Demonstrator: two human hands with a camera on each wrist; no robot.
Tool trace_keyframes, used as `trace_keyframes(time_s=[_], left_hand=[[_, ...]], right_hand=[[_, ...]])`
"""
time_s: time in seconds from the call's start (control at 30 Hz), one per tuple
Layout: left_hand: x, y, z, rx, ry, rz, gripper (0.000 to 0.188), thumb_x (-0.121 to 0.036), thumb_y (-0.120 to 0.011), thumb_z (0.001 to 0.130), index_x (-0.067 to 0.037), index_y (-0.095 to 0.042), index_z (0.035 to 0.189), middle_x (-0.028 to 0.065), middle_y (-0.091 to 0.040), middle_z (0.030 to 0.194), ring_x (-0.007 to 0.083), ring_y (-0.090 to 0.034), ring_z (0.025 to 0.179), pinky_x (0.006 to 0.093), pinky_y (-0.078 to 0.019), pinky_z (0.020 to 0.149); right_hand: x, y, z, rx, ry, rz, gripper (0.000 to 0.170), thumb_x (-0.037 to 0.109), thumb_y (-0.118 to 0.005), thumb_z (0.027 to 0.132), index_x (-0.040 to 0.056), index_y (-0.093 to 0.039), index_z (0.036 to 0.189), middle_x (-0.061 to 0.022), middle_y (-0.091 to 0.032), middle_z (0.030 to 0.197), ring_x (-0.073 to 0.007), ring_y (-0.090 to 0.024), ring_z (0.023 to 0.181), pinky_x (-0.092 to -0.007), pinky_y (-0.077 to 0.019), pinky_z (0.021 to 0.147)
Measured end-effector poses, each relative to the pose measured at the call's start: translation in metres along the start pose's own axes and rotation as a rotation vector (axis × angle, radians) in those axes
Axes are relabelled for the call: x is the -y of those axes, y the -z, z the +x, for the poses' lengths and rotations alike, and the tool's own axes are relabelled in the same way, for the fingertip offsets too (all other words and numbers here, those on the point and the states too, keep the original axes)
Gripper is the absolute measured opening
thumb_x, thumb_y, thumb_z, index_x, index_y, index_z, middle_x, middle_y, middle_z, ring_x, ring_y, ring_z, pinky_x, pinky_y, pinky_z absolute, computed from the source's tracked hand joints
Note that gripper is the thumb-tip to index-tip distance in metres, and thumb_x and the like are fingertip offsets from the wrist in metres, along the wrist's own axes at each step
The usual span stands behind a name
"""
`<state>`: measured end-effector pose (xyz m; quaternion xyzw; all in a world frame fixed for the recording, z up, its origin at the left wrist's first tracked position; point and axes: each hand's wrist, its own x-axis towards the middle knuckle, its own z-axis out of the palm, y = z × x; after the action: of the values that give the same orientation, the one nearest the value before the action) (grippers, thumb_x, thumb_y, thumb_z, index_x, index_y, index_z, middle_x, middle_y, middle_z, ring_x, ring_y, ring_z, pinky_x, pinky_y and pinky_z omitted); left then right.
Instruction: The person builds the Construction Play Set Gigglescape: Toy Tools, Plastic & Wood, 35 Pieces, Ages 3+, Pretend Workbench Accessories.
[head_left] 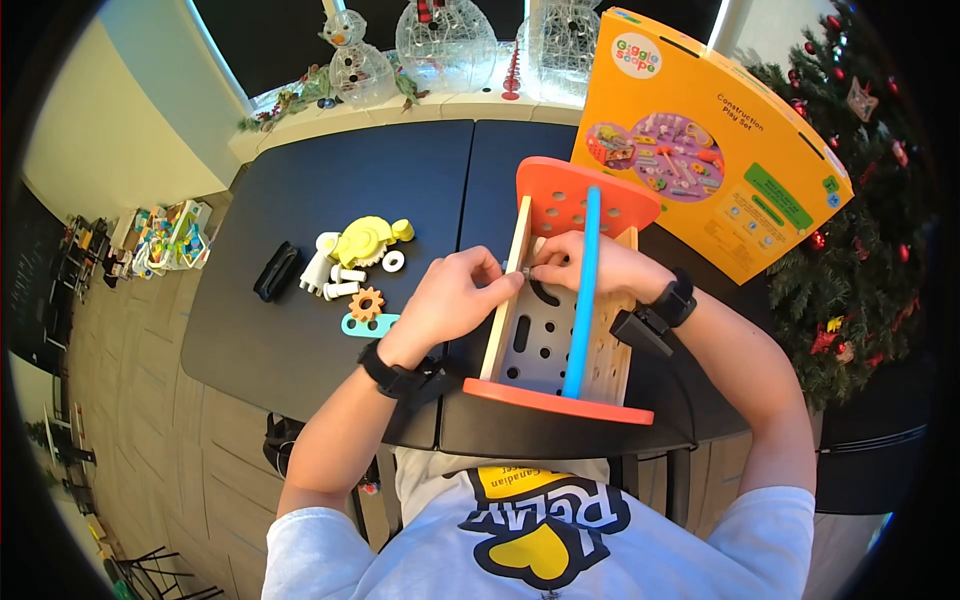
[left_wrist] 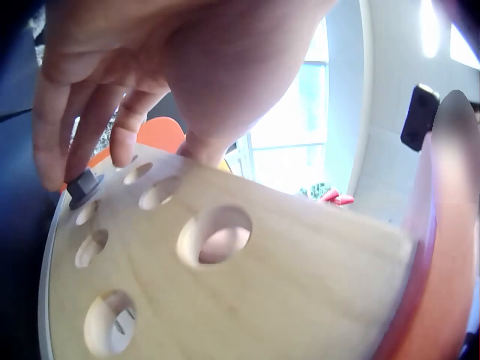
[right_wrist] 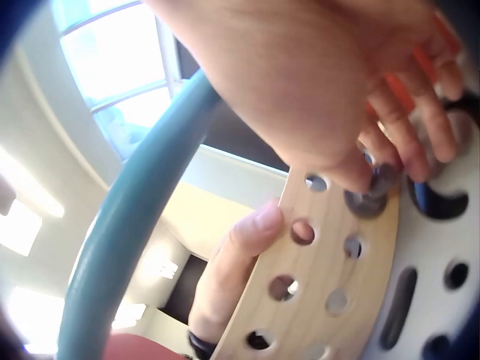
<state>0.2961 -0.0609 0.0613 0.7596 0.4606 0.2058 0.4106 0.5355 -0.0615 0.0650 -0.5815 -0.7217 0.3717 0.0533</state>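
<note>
A toy toolbox (head_left: 545,330) with orange ends, a blue handle (head_left: 585,300) and wooden sides full of holes stands in front of me. My left hand (head_left: 455,300) is at the outside of its left wooden panel (left_wrist: 285,285), thumb (right_wrist: 259,229) over the top edge. Its fingertips touch a grey bolt (left_wrist: 84,185) with a hexagonal head, seated at a hole. Reaching inside under the handle, my right hand (head_left: 570,262) pinches a round grey nut-like piece (right_wrist: 366,201) against the panel's inner face. The fingers partly hide that piece.
Left on the black table (head_left: 330,190) lie a yellow-green toy piece (head_left: 362,240), white bolts (head_left: 342,283), a white ring (head_left: 393,261), an orange gear (head_left: 367,303), a teal strip (head_left: 370,325) and a black case (head_left: 278,272). A yellow box (head_left: 700,140) stands behind the toolbox, beside a decorated tree (head_left: 860,250).
</note>
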Motion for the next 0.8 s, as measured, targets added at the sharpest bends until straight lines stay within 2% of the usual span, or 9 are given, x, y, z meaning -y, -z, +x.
trace_keyframes(time_s=[0.03,0.07,0.17,0.2,0.3,0.37,0.43,0.57,0.8], left_hand=[[0.000,0.005,-0.001,0.030,0.018,-0.008,0.037,-0.036,-0.074,0.096,0.001,-0.069,0.094,0.0120,-0.076,0.090,0.0176,-0.072,0.086,0.0339,-0.0556,0.081],[0.013,0.006,0.001,0.069,0.010,-0.040,0.037,-0.037,-0.073,0.098,0.000,-0.070,0.100,0.0161,-0.075,0.115,0.0202,-0.071,0.105,0.0355,-0.0547,0.091],[0.027,0.013,-0.009,-0.086,-0.140,-0.155,0.046,-0.046,-0.076,0.094,-0.001,-0.070,0.098,0.0205,-0.073,0.125,0.0279,-0.075,0.096,0.0365,-0.0572,0.083],[0.018,0.021,-0.018,-0.005,-0.079,-0.307,0.041,-0.040,-0.077,0.093,-0.001,-0.069,0.103,0.0213,-0.063,0.143,0.0330,-0.072,0.110,0.0408,-0.0547,0.096],[0.013,0.046,-0.038,0.206,-0.479,-0.221,0.045,-0.045,-0.074,0.095,-0.003,-0.071,0.109,0.0210,-0.060,0.147,0.0337,-0.059,0.133,0.0449,-0.0434,0.112],[0.013,0.053,-0.046,0.347,-0.634,-0.207,0.057,-0.054,-0.081,0.085,-0.004,-0.074,0.111,0.0211,-0.059,0.149,0.0405,-0.055,0.136,0.0509,-0.0416,0.112],[0.009,0.053,-0.052,0.382,-0.768,-0.202,0.050,-0.046,-0.086,0.082,-0.003,-0.076,0.108,0.0193,-0.062,0.145,0.0406,-0.053,0.137,0.0520,-0.0425,0.111],[0.012,0.052,-0.058,0.417,-0.744,-0.133,0.034,-0.029,-0.085,0.086,-0.002,-0.076,0.105,0.0158,-0.068,0.137,0.0394,-0.054,0.136,0.0522,-0.0438,0.110],[0.012,0.068,-0.060,0.243,-0.584,-0.098,0.021,-0.019,-0.077,0.093,-0.001,-0.073,0.104,0.0127,-0.074,0.124,0.0352,-0.061,0.127,0.0475,-0.0477,0.107]], right_hand=[[-0.001,0.004,-0.009,-0.056,0.066,-0.103,0.038,0.032,-0.064,0.102,-0.0002,-0.067,0.123,-0.0118,-0.075,0.103,-0.0239,-0.072,0.090,-0.0360,-0.0568,0.080],[-0.004,0.008,-0.017,-0.111,0.131,-0.205,0.039,0.031,-0.065,0.102,-0.0006,-0.067,0.123,-0.0138,-0.075,0.106,-0.0278,-0.072,0.092,-0.0379,-0.0570,0.082],[-0.020,0.019,-0.036,-0.215,0.301,-0.337,0.044,0.035,-0.064,0.099,0.0066,-0.065,0.132,-0.0161,-0.075,0.109,-0.0371,-0.070,0.106,-0.0453,-0.0549,0.092],[-0.021,0.024,-0.042,-0.248,0.357,-0.379,0.036,0.025,-0.064,0.100,0.0030,-0.068,0.128,-0.0164,-0.073,0.113,-0.0363,-0.070,0.103,-0.0394,-0.0557,0.090],[0.003,0.051,-0.074,-0.220,0.282,-0.225,0.029,0.023,-0.069,0.096,0.0033,-0.072,0.117,-0.0165,-0.074,0.104,-0.0329,-0.072,0.101,-0.0419,-0.0557,0.088],[-0.002,0.053,-0.078,-0.382,0.221,-0.045,0.018,0.017,-0.071,0.094,0.0004,-0.072,0.101,-0.0140,-0.072,0.091,-0.0275,-0.071,0.087,-0.0399,-0.0555,0.081],[0.002,0.060,-0.086,-0.545,0.063,-0.052,0.016,0.016,-0.072,0.093,-0.0002,-0.070,0.096,-0.0121,-0.069,0.085,-0.0250,-0.069,0.081,-0.0394,-0.0552,0.079],[-0.026,0.046,-0.066,-1.124,0.409,-0.431,0.022,0.019,-0.069,0.097,-0.0004,-0.067,0.107,-0.0171,-0.068,0.097,-0.0358,-0.067,0.089,-0.0431,-0.0542,0.085],[-0.054,0.036,-0.068,-0.978,0.343,-0.188,0.022,0.018,-0.061,0.103,-0.0028,-0.066,0.109,-0.0211,-0.069,0.099,-0.0432,-0.065,0.091,-0.0444,-0.0528,0.083]])
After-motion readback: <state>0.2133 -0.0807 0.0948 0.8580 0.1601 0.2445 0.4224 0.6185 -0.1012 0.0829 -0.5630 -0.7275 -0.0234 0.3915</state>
